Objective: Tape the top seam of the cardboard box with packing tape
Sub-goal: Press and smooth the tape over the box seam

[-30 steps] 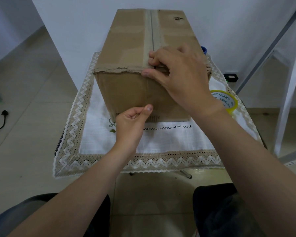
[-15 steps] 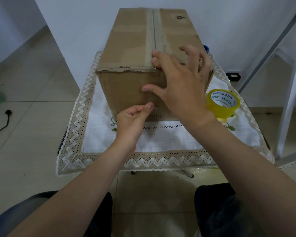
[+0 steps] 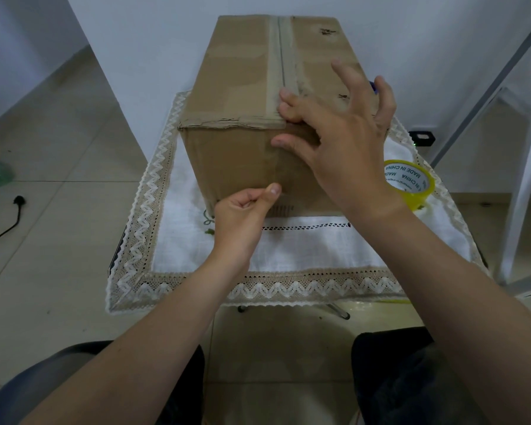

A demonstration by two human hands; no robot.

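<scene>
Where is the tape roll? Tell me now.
In the head view, the tape roll sits on the white cloth, right of the cardboard box, beside the right hand.

**Matt board, glossy film**

The cardboard box is matt brown board, rough and torn along its near top edge. The tape strip on its seam looks smooth. The tape roll at the table's right edge is glossy yellow film. The tablecloth is white woven cloth with a lace border.
</scene>
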